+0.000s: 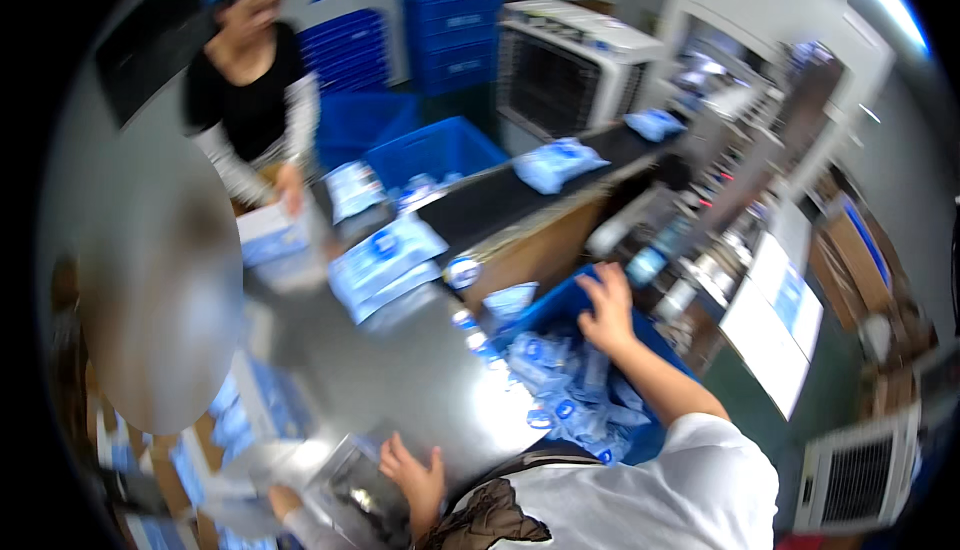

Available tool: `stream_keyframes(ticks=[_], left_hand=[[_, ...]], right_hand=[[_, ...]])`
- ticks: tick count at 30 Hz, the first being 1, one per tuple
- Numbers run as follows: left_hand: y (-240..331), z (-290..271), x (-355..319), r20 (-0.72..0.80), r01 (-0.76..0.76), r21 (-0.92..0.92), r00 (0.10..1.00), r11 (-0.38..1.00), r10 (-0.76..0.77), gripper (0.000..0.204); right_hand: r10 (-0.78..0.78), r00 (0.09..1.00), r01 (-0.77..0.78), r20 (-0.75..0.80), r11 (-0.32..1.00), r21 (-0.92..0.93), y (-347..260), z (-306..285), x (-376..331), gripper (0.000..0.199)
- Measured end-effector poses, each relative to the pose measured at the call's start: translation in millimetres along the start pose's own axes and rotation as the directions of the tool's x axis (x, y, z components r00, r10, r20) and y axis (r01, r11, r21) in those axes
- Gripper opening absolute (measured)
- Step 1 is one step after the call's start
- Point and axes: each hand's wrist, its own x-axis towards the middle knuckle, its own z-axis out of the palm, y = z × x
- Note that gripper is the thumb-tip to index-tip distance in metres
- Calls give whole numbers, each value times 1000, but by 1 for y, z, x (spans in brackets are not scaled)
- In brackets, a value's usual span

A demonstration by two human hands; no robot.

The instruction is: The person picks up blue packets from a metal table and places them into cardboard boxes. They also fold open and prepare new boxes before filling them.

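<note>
Blue-and-white packets (575, 395) were heaped in a blue crate (560, 308) just right of the grey steel table (420, 370), and that was where the work was centred. Going from the left: a blurred shape filled the left edge, and beyond it a co-worker in a black top (250, 90) was seen at the far side of the table, one hand (290, 188) laid on a white and blue box (272, 235). More flat blue packs (385, 255) were spread on the table near that box. At the near edge, the left hand (415, 475) was rested on the table top, fingers spread apart and flat, nothing gripped. Further right, the right hand (605, 310) was stretched out over the crate, fingers (600, 280) parted and curled on its far rim above the packets; whether a packet was pinched could not be told. Beyond, on a black conveyor belt (500, 200), two puffy blue bags (555, 163) were carried apart from each other, beside a grey machine (570, 65).
</note>
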Motion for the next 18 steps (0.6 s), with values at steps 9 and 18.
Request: stream_keyframes(ticks=[9,18], left_hand=[[75,50,28,375,-413,-216,802,885,466,64],[99,60,34,479,-475,-349,650,808,590,56]], right_hand=[[733,664,-613,-146,422,-668,170,-200,-189,67],[342,867,-499,-363,594,-631,99,-326,-161,24]])
